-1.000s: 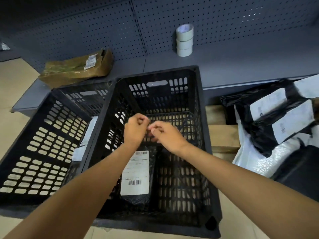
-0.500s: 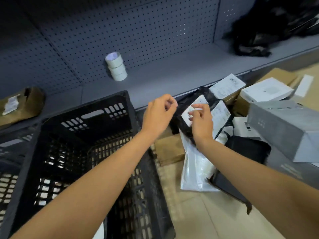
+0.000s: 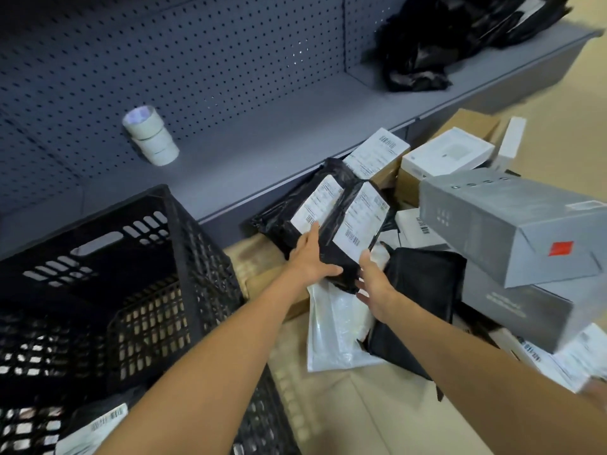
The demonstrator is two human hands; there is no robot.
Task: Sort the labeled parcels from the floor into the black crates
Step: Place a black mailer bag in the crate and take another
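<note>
A: What's nearest the camera?

B: A black crate (image 3: pixel 184 257) at lower left, with one labelled parcel (image 3: pixel 92 428) lying in its bottom corner. Both forearms reach out over and beside it.

A: And the hands?

B: The left hand (image 3: pixel 312 261) lies flat on a black labelled parcel (image 3: pixel 331 224), fingers straight along its near edge and thumb spread across the plastic. The right hand (image 3: pixel 374 284) sits just beside that parcel's lower right corner, fingers spread and relaxed; whether they touch it, I cannot tell.

A: Where is that parcel?

B: On the floor heap, right of the crate, resting over a white poly bag (image 3: pixel 335 330) and beside a black pouch (image 3: pixel 423 284).

A: Further out?

B: Grey boxes (image 3: pixel 512 224) stacked at right, a white box (image 3: pixel 446 152) and cardboard behind. On the grey shelf (image 3: pixel 262 152) stands a stack of tape rolls (image 3: pixel 149 136), and crumpled black bags (image 3: pixel 427 44) lie at its far end.
</note>
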